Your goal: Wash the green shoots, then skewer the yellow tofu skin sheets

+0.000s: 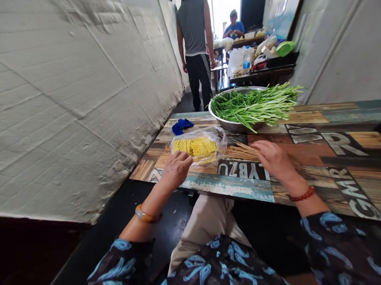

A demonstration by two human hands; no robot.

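A clear plastic bag (221, 137) holding yellow, ridged pieces (199, 146) lies on the patterned table (296, 162). My left hand (178, 165) is at the bag's near left edge, its fingers curled together; what they hold, if anything, is hidden. To the right of the bag lies a loose bundle of thin wooden skewers (241, 151). My right hand (273, 159) is at the right ends of these skewers, with thumb and fingers pinched on them. How many it grips I cannot tell.
Behind the bag stands a metal bowl (233, 125) heaped with long green stalks (255, 104). A crumpled blue cloth (182, 126) lies at the far left. Beyond the table one person (195, 34) stands facing away; another in blue (234, 28) sits farther back. A white wall (78, 102) rises on the left.
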